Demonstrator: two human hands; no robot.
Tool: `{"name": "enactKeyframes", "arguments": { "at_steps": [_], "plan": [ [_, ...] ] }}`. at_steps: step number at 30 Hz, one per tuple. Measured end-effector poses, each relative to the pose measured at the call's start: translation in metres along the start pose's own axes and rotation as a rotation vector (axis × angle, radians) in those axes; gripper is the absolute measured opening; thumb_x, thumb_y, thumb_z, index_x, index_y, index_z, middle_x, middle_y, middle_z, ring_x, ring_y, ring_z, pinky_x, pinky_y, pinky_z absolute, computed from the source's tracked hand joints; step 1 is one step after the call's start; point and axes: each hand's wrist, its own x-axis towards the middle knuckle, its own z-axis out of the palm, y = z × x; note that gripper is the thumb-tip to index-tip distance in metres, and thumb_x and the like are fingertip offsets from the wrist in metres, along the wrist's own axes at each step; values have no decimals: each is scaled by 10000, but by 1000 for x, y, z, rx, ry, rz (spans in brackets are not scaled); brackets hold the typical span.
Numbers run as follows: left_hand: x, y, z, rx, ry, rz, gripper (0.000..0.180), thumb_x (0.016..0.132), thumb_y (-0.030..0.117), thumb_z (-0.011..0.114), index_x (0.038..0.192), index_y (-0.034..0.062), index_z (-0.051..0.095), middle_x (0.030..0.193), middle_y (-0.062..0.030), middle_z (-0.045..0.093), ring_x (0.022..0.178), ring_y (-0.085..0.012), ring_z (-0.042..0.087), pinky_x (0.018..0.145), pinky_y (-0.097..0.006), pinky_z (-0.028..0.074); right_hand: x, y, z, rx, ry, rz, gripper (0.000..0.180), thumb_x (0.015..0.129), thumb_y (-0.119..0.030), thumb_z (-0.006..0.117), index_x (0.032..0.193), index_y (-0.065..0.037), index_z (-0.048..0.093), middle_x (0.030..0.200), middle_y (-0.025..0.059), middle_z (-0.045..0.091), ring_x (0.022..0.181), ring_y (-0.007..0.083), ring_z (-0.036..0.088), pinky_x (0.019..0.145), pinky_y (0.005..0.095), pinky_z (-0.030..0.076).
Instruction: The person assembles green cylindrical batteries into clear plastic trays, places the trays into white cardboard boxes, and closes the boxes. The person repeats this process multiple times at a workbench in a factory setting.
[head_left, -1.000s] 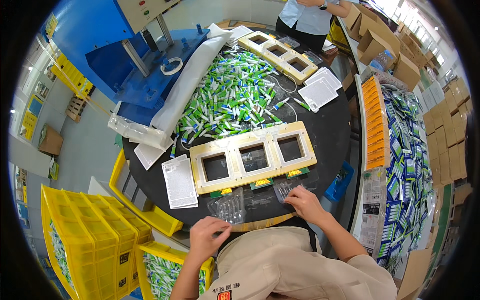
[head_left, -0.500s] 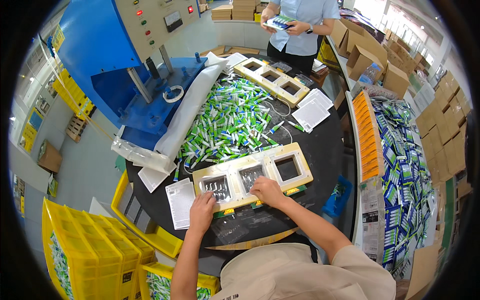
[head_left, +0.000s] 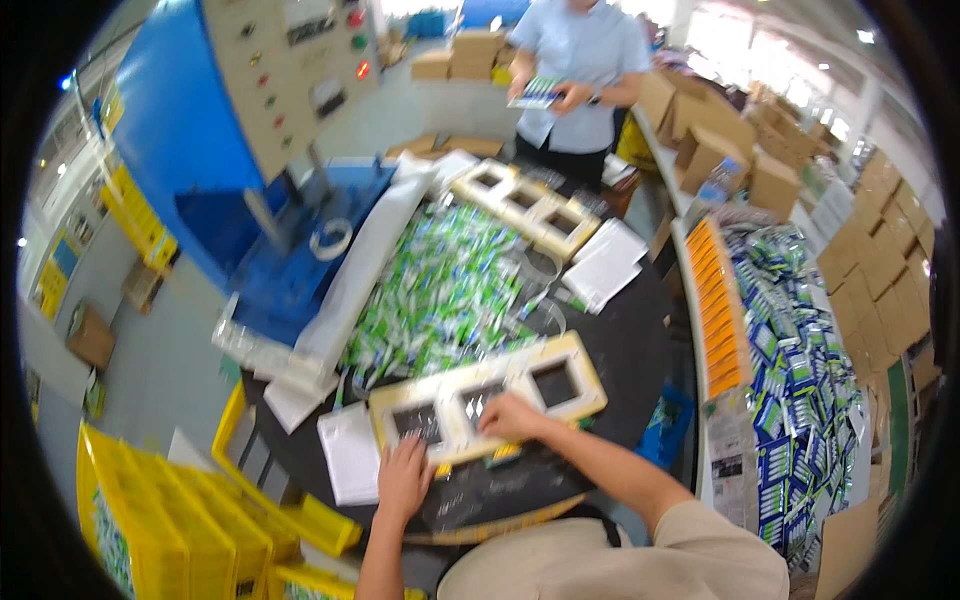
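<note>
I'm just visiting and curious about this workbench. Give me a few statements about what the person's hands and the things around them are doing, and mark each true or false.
1. Both hands rest on the cream frame with three square openings. True: the left hand lies at its near left end, the right hand by the middle opening.
2. The right hand holds a cardboard box. False: it lies flat on the frame.
3. A heap of green and white packets lies beyond the frame. True.
4. The yellow crates stand on the person's right. False: they stand at the lower left.
5. Another person stands across the round black table. True.
</note>
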Motion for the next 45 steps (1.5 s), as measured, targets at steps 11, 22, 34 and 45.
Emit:
{"name": "enactKeyframes", "arguments": {
  "at_steps": [11,22,34,45],
  "plan": [
    [32,44,-4,-140,180,37,343,882,332,753,1104,81,682,1121,-92,705,1071,-302,654,1095,-575,381,27,-1,-26,-164,-377,-247,280,724,-119,814,986,-26,789,838,136,761,752,277,730,681,378,553],
    [18,117,50,282,72,111,591,938,344,668,1439,66,526,1443,-95,564,1348,-261,497,1153,-503,344,28,22,-14,-68,-274,-265,136,816,-127,693,898,-55,773,882,151,746,841,329,721,760,421,561],
    [22,127,42,315,-4,56,570,962,401,631,1401,45,557,1517,-90,502,1494,-244,349,1221,-635,176,-59,-30,-88,147,620,-178,84,860,38,684,929,6,720,913,115,683,827,242,650,746,335,518],
    [-20,122,21,-47,302,-272,501,915,158,695,1374,33,535,1406,-163,573,1321,-351,524,1165,-559,309,-99,49,-78,-584,382,-306,152,801,-17,620,945,-50,653,947,81,604,937,282,578,794,397,465]
  ]
}}
